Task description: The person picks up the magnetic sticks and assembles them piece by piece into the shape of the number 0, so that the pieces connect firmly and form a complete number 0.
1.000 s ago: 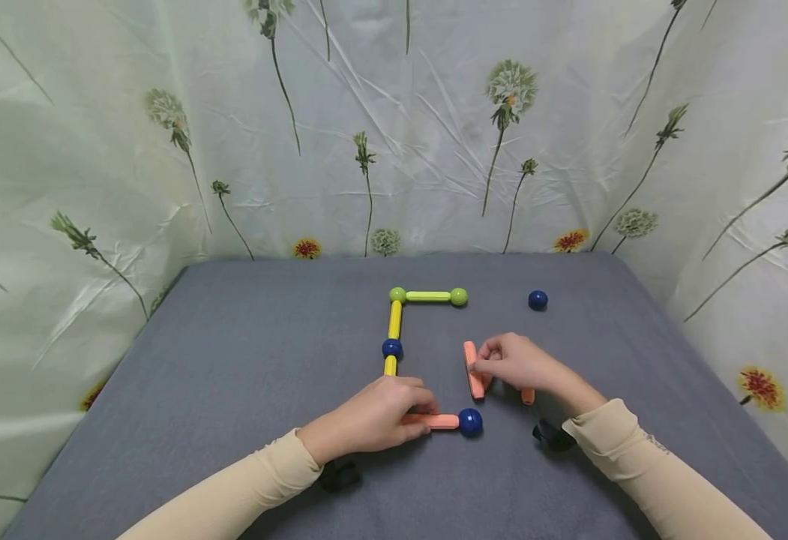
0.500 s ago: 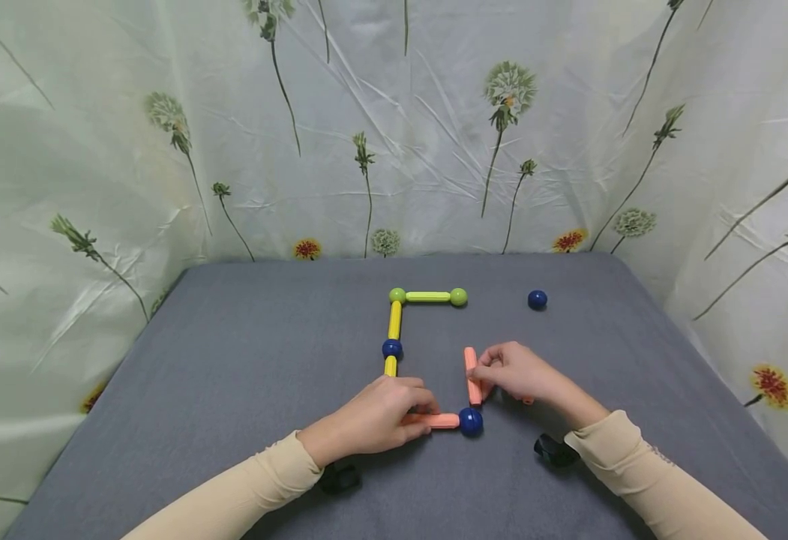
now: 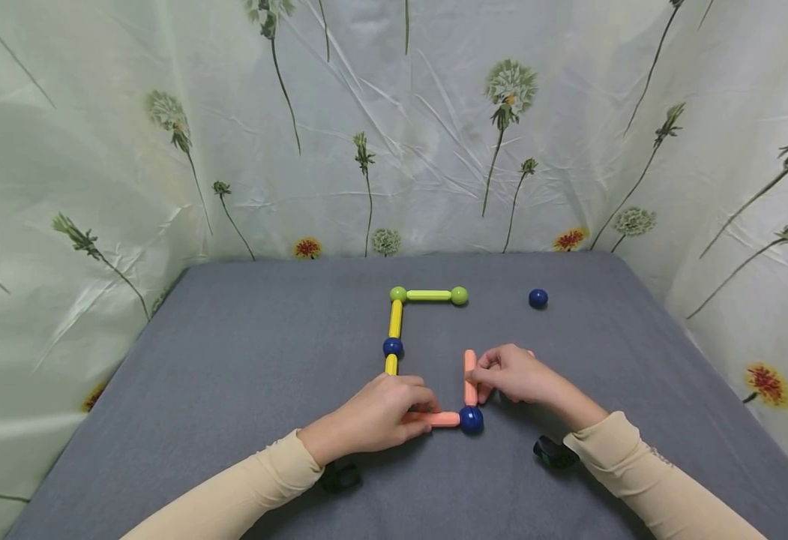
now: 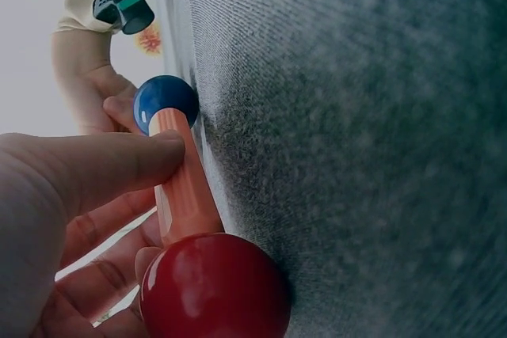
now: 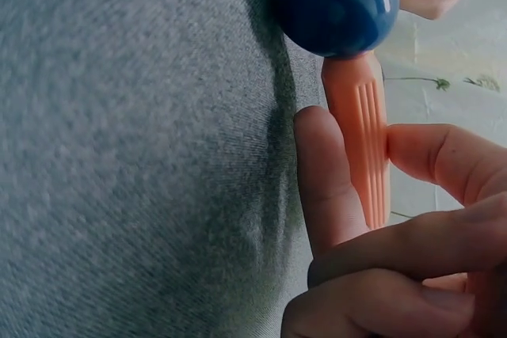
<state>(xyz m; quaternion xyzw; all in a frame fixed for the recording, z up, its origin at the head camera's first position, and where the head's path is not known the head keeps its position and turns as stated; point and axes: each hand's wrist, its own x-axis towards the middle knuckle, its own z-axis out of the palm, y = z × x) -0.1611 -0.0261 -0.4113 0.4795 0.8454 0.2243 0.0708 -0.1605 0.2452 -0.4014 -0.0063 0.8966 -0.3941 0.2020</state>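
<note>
My left hand (image 3: pixel 387 416) pinches an orange magnetic rod (image 3: pixel 444 419) between thumb and fingers, low over the cloth. In the left wrist view, a red ball (image 4: pixel 218 290) sits at that rod's near end. At its other end is a blue ball (image 3: pixel 471 420). My right hand (image 3: pixel 515 373) holds a second orange rod (image 5: pixel 360 132) between thumb and finger, its remaining fingers curled. One end of this rod meets the blue ball, and in the head view it points away from me, roughly square to the first rod.
Beyond my left hand runs a chain: yellow rods (image 3: pixel 395 320), a blue ball (image 3: pixel 393 347), and a green rod (image 3: pixel 429 295) between two green balls (image 3: pixel 459 295). A loose blue ball (image 3: pixel 538 298) lies at back right. Another orange piece (image 3: pixel 531 353) peeks out behind my right hand.
My right hand has shifted slightly toward me, bringing its orange rod from apart and slightly tilted to straight against the blue ball. The left hand has stayed in place.
</note>
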